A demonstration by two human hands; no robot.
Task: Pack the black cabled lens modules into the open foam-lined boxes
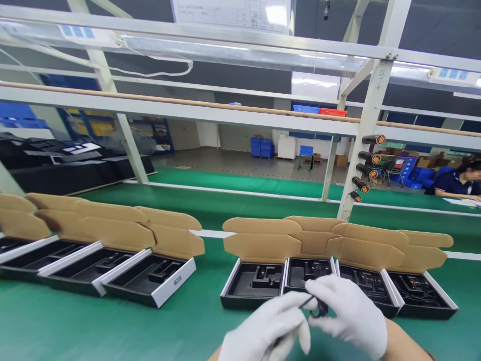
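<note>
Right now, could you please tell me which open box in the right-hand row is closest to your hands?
The second box from the left, directly behind your left hand and right hand; the other three sit further aside.

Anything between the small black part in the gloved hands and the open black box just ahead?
Nothing visible. The small black part, held between the white-gloved left hand and right hand, sits at the near edge of the open black box; the hands themselves hide that edge.
</note>
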